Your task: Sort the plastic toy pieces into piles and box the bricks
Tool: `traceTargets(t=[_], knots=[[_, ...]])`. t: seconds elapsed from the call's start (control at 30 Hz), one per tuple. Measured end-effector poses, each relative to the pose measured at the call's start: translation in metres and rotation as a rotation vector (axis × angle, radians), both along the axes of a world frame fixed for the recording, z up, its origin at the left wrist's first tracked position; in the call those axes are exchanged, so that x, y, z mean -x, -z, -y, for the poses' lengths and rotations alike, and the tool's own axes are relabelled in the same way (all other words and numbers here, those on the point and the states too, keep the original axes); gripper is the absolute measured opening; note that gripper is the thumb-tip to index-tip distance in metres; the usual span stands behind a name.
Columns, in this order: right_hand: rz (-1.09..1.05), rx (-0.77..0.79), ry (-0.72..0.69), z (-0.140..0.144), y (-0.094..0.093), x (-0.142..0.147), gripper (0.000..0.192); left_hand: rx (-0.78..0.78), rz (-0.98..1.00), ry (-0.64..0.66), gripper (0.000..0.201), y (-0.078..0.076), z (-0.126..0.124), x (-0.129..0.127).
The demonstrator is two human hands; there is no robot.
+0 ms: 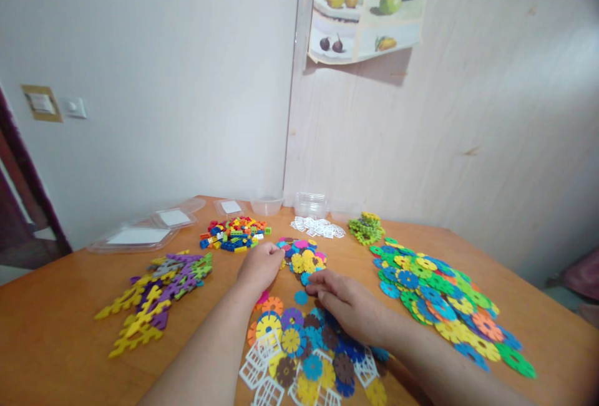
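My left hand is closed, fingers curled under, at the left edge of a small heap of flower-shaped discs in yellow, blue, pink and brown. Whatever its fingers hold is hidden. Across from it, my right hand has its fingers stretched out, the tips beside a blue disc at the heap's near edge. A single light-blue disc lies between my hands. Closer to me spreads a mixed pile of larger notched discs with white plastic window frames among them.
Purple and yellow notched strips lie left. Small building bricks, white frame pieces and green linked pieces sit behind. Many notched discs cover the right. Clear tubs and lids line the back and left edges.
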State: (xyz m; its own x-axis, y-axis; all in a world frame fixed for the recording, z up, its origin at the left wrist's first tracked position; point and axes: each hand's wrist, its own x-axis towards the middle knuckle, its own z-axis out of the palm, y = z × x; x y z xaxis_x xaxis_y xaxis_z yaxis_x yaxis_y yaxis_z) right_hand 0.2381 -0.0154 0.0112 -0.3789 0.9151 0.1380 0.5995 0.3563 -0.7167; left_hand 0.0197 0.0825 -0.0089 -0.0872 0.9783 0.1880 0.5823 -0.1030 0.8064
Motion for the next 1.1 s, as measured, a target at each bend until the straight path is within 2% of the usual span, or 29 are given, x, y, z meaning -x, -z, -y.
traceTargets(t=[0.13,0.33,0.43,0.53,0.63,0.7,0.83,1.0,1.1], knots=[[-0.038,0.055,0.008,0.001,0.001,0.001,0.026,0.008,0.037,-0.007,0.025,0.0,0.0,0.0],[0.014,0.019,-0.042,0.005,-0.001,0.005,0.033,-0.025,0.103,-0.035,0.026,-0.007,0.004,0.0],[-0.093,0.048,-0.047,0.002,0.002,0.005,0.037,-0.016,0.127,-0.05,0.028,-0.008,0.004,0.001],[-0.177,0.073,0.013,-0.004,0.001,-0.003,0.03,-0.007,0.129,-0.054,0.029,-0.009,0.004,0.002],[-0.087,0.02,0.146,-0.01,-0.006,-0.017,0.017,0.006,0.123,-0.05,0.029,-0.009,0.004,0.003],[0.01,0.026,0.179,-0.01,-0.01,-0.028,0.012,0.007,0.124,-0.039,0.028,-0.008,0.004,0.003],[0.147,0.106,0.111,-0.004,-0.011,-0.04,0.009,0.003,0.121,-0.022,0.029,-0.006,0.003,0.004],[0.253,0.086,0.053,0.001,-0.007,-0.035,0.025,0.0,0.11,-0.011,0.029,-0.006,0.004,0.005],[0.256,0.065,0.048,0.0,-0.006,-0.031,0.023,0.001,0.114,-0.012,0.029,-0.006,0.005,0.004]])
